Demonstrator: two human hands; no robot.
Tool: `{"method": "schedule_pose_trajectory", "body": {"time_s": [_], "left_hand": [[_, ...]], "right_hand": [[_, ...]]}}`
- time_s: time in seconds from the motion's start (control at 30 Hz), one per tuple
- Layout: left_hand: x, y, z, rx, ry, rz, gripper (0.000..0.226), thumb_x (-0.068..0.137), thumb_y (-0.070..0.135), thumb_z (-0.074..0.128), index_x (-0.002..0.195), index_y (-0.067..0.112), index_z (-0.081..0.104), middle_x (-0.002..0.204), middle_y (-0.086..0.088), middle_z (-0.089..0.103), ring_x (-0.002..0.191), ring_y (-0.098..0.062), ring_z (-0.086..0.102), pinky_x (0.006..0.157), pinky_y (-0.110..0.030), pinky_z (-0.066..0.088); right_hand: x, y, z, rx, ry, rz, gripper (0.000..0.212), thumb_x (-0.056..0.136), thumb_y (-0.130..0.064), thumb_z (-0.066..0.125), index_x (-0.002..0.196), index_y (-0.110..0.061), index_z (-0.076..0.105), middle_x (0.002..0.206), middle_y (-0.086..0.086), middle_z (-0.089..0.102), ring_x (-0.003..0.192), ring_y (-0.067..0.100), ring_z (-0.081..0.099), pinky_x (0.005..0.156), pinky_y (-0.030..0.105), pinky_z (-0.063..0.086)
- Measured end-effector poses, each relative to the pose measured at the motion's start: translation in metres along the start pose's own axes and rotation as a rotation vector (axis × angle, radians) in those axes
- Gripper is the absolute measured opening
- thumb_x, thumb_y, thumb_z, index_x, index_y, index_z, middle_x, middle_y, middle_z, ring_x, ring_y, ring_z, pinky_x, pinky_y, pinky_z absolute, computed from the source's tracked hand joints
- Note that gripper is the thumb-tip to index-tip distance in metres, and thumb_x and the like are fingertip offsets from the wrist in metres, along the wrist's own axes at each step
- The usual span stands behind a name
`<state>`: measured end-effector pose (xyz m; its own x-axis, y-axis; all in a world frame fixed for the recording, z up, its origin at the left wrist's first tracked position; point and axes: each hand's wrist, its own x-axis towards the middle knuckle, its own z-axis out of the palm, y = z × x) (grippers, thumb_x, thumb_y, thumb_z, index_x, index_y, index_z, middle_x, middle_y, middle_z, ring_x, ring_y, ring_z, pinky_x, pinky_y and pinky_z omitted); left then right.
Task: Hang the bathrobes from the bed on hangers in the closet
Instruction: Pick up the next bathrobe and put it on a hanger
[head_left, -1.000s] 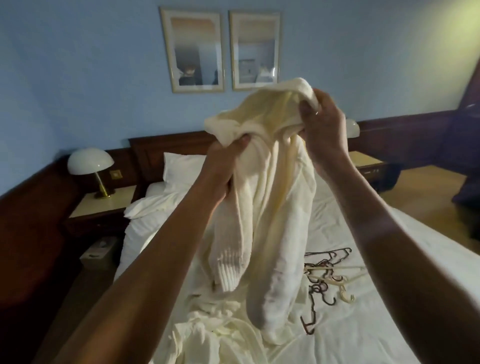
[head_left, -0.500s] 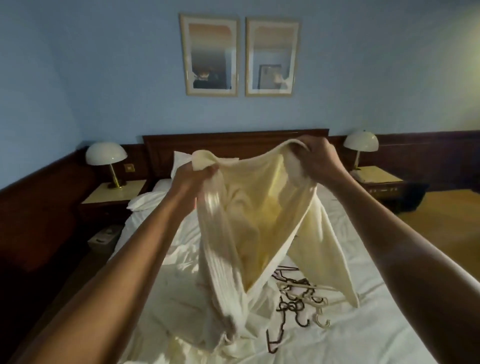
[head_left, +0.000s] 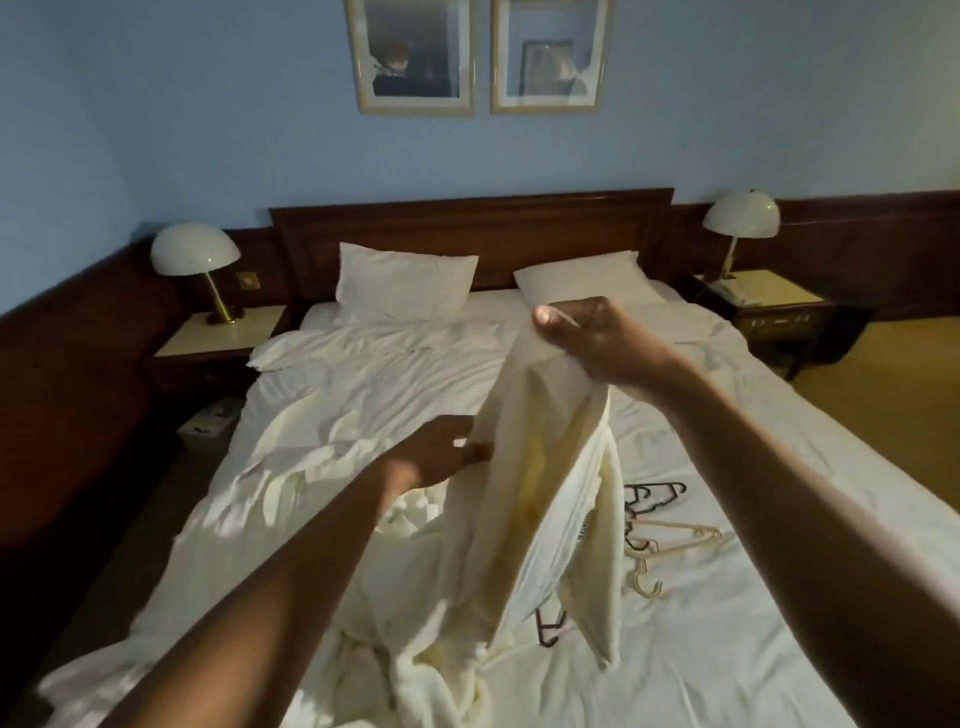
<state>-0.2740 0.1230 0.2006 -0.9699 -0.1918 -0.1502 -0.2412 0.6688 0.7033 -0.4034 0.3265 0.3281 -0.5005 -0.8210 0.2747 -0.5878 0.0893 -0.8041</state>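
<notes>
Cream bathrobe (head_left: 524, 483) held up over the rumpled bed (head_left: 727, 654)

The right hand (head_left: 597, 340) pinched the soft, ribbed robe at its top, so the cloth hung in long folds, its lower end on the wrinkled white sheet. The left hand (head_left: 441, 460), blurred, met the robe's left edge; its grip could not be told. Thin dark and pale hangers (head_left: 675, 526) lay tangled just right of the robe.

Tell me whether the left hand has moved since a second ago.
Yes: the left hand dropped from headboard level to well below the pillows.
</notes>
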Motion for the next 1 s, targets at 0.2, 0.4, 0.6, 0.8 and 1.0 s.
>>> {"method": "schedule_pose_trajectory", "body": {"time_s": [0.2,0.4,0.6,0.8,1.0], "left_hand": [[0.004,-0.029,-0.035,-0.707,0.317,-0.086,0.042,0.087,0.039,0.079,0.105,0.003,0.07,0.092,-0.014,0.07,0.083,-0.025,0.062,0.075,-0.038,0.048],[0.016,-0.042,-0.015,-0.466,-0.07,-0.213,0.008,0.098,0.029,0.068,0.098,0.022,0.072,0.083,0.014,0.075,0.079,-0.005,0.069,0.065,-0.016,0.052],[0.023,-0.099,0.054,-0.738,-0.106,-0.545,0.064,0.08,0.045,0.084,0.131,0.01,0.066,0.117,-0.005,0.074,0.113,-0.017,0.066,0.097,-0.029,0.045],[0.028,-0.097,0.118,-0.716,-0.008,-0.648,0.011,0.099,0.014,0.066,0.109,0.013,0.07,0.092,0.003,0.078,0.085,-0.009,0.072,0.067,-0.015,0.051],[0.055,-0.104,0.179,-0.673,0.134,-0.725,0.024,0.092,0.004,0.069,0.111,0.019,0.074,0.111,-0.001,0.078,0.116,-0.026,0.068,0.106,-0.039,0.049]], "right_hand": [[0.005,0.054,-0.017,-0.112,0.209,0.165,0.025,0.093,-0.041,0.07,0.077,-0.021,0.069,0.071,-0.002,0.065,0.062,0.008,0.058,0.058,0.03,0.048],[-0.027,0.144,0.031,-0.404,0.141,0.462,0.011,0.086,-0.029,0.076,0.088,-0.018,0.074,0.076,-0.001,0.066,0.071,0.015,0.056,0.061,0.028,0.035],[-0.076,0.238,0.089,-0.459,-0.412,0.585,0.009,0.09,-0.031,0.072,0.087,-0.023,0.073,0.08,-0.003,0.065,0.087,0.021,0.062,0.077,0.029,0.046],[-0.119,0.336,0.086,-0.463,-0.331,0.671,0.027,0.095,-0.029,0.067,0.119,-0.015,0.07,0.114,0.005,0.073,0.105,0.026,0.067,0.089,0.034,0.052],[-0.14,0.437,0.056,-0.553,-0.389,0.828,0.034,0.091,-0.011,0.058,0.123,-0.02,0.065,0.123,0.01,0.067,0.112,0.032,0.063,0.086,0.034,0.051]]}}
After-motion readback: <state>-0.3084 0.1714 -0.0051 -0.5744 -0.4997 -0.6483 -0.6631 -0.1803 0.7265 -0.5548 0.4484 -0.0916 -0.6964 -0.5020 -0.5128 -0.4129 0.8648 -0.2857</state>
